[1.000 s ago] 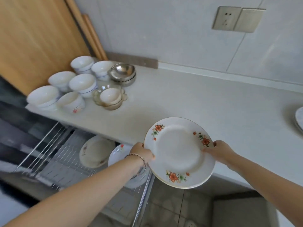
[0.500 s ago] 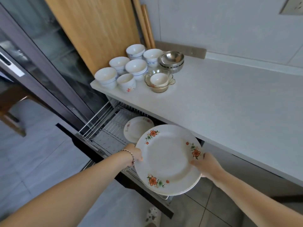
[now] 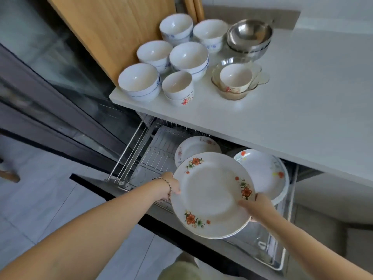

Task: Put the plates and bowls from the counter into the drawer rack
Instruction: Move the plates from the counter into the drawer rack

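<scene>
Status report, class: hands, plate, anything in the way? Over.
Left hand, right hand both gripping floral plate. Plate over drawer rack. Two plates already racked, close by.

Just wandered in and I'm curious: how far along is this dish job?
Partway. Done: some plates already sit in the drawer rack. In hand: the left hand and right hand grip a plate stack over the rack. Left: the white bowls, steel bowls and glass bowl sit on the counter.
</scene>
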